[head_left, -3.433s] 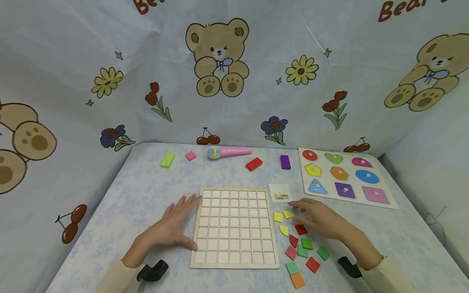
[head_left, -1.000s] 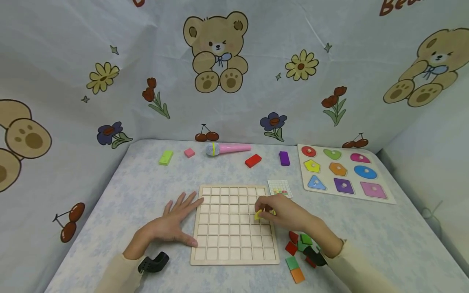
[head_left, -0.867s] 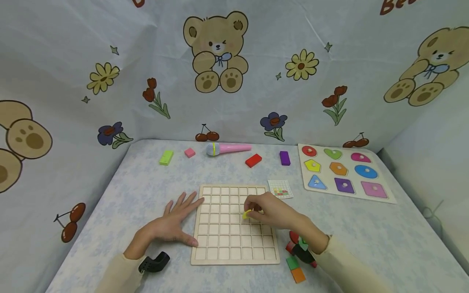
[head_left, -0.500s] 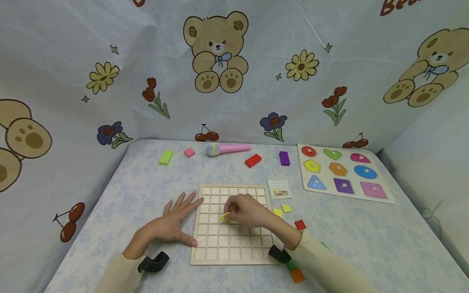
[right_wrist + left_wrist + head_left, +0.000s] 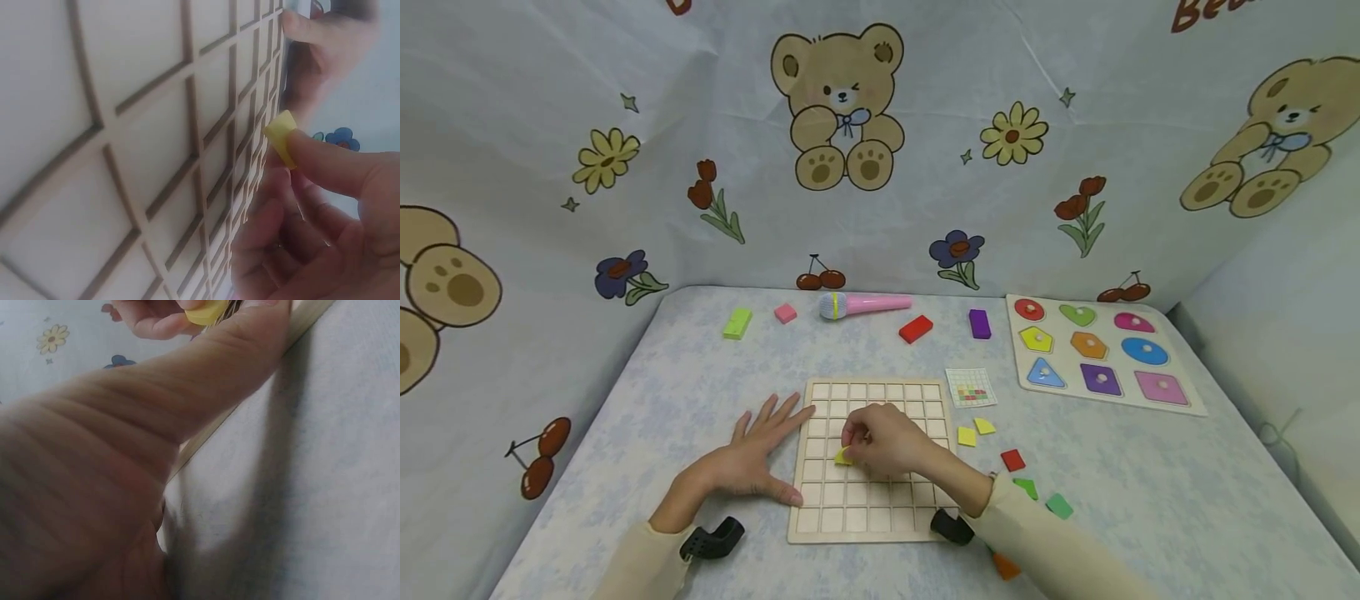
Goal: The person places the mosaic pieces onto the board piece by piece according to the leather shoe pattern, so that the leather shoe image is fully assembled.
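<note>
Mottled table (image 5: pixel 685 375), microphone (image 5: pixel 867 305), right hand (image 5: pixel 887 439) partly hiding grid board (image 5: pixel 855 520)

And there it is, up at the top right of the head view, brown lettering (image 5: pixel 1208 12) on the pale printed backdrop (image 5: pixel 940 92), reading "Bea" before the upper edge slices into it! Swing across to the left, and another brown scrap of a letter (image 5: pixel 679 7) peeks in on that same cloth, cut too short to name.
</note>
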Available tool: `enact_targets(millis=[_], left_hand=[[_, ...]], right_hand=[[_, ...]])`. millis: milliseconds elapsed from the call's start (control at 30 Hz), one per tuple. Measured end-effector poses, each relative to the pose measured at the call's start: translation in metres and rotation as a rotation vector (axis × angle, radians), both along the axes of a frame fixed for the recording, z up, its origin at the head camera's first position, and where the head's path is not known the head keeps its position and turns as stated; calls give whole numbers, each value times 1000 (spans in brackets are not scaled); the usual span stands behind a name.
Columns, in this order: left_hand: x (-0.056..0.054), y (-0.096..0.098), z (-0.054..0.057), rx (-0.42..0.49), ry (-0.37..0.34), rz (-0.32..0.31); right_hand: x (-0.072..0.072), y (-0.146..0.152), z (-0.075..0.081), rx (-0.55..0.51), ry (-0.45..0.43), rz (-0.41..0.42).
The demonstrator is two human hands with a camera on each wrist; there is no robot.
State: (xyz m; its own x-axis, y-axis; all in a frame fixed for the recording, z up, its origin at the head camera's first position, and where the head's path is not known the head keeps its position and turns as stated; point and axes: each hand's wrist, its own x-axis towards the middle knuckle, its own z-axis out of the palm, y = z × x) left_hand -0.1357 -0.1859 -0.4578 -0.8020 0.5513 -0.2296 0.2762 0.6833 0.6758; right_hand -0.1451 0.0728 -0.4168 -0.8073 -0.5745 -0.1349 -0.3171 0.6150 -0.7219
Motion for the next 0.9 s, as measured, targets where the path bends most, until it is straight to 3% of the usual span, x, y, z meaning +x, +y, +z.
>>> enact_targets(millis=[600, 900], left_hand=[[-1, 0, 0, 26, 6, -19], [-1, -1, -2, 13, 7, -21]], right_hand=[[-7, -15, -8, 104, 159, 5], [-6, -18, -9, 157, 188, -11]])
